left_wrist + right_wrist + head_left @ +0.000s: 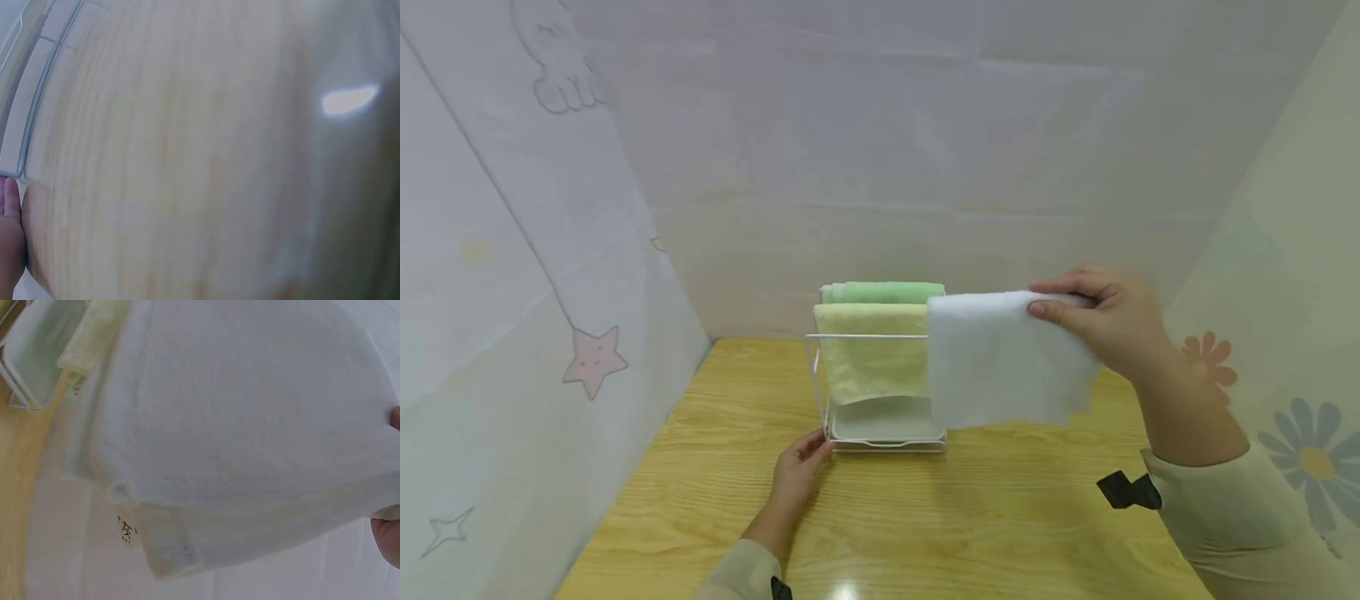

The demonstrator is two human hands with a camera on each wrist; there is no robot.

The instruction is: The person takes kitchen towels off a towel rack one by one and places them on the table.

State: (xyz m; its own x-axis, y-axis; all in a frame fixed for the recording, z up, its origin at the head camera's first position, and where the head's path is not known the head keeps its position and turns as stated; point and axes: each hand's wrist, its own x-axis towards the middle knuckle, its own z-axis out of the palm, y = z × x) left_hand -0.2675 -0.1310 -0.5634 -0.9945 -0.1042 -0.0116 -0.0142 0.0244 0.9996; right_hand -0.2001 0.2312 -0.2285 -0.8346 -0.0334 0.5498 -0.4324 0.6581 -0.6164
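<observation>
A white wire towel rack (872, 336) stands on the table, with a pale tray (887, 423) in its base. Over its rear bars hang a folded green towel (891, 292) and, nearer, a folded yellow towel (874, 358). My left hand (797, 473) holds the rack's lower front left corner. To the right, my right hand (1108, 321) pinches the top edge of a folded white towel (1000, 362) between thumb and fingers. That towel hangs down in the air and overlaps the rack's right side in the head view. Its layers spread apart in the right wrist view.
The wood-grain tabletop (1015, 508) extends around the rack. A pale cloth wall (880, 150) rises behind, with printed side walls at left and right. Light glares off the table near its front edge.
</observation>
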